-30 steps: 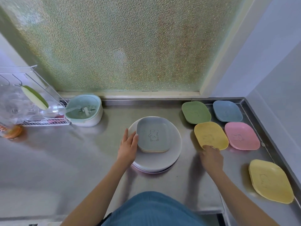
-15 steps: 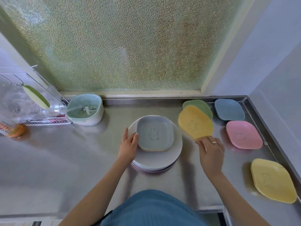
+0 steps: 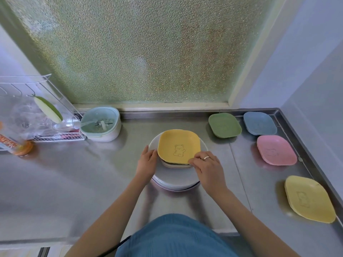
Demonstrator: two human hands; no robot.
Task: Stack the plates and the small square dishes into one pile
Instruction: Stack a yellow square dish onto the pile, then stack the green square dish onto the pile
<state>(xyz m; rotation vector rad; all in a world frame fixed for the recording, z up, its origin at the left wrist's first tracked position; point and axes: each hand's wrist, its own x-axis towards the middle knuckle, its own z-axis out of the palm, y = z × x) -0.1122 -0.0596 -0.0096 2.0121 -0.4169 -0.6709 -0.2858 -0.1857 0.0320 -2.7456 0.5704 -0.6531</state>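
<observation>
A pile of round white plates (image 3: pixel 174 179) sits at the middle of the steel counter, with small square dishes stacked on it. On top lies a yellow square dish (image 3: pixel 179 146) with a bear drawing. My right hand (image 3: pixel 206 166) pinches its near right corner. My left hand (image 3: pixel 147 161) rests against the left edge of the pile, fingers touching the dishes. Loose square dishes lie to the right: a green one (image 3: pixel 224 125), a blue one (image 3: pixel 259 123), a pink one (image 3: pixel 276 150) and another yellow one (image 3: pixel 310 198).
A white and mint strainer bowl (image 3: pixel 101 124) stands at the back left beside a wire rack (image 3: pixel 46 123) with a plastic bag. An orange-capped bottle (image 3: pixel 15 145) is at the far left. A frosted window backs the counter; a raised steel rim (image 3: pixel 297 145) runs along the right.
My right hand lifted the yellow dish from the right group, carried it left, and it now sits on the grey dish atop the pile. My left hand stayed at the pile.
</observation>
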